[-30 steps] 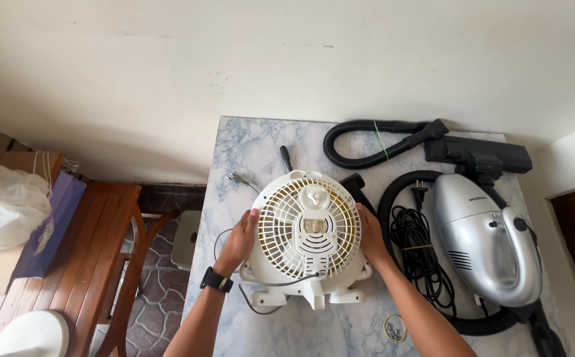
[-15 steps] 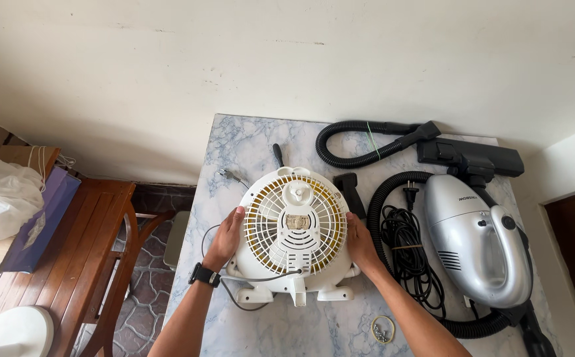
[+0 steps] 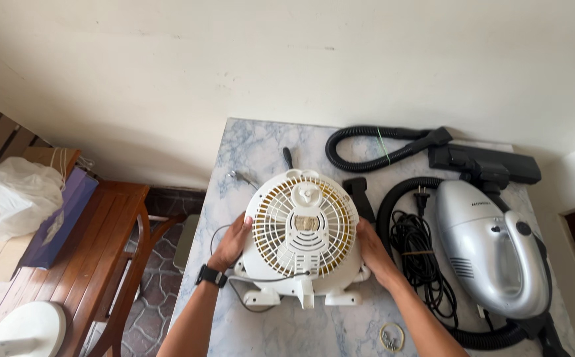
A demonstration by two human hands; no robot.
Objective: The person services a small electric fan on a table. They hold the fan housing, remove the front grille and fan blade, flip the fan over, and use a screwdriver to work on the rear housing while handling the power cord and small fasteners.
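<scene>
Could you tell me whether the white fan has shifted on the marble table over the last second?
Cannot tell: the fan lies equally close to the silver vacuum cleaner and screwdriver; only the camera view shifted.

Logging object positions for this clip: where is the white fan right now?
In the head view the fan lies near the middle of the marble table, held between the left hand and right hand, with the vacuum to its right.

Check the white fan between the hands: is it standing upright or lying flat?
Lying flat. The fan has its round grille facing up at the camera, its base feet resting on the marble table, left hand and right hand on its sides.
</scene>
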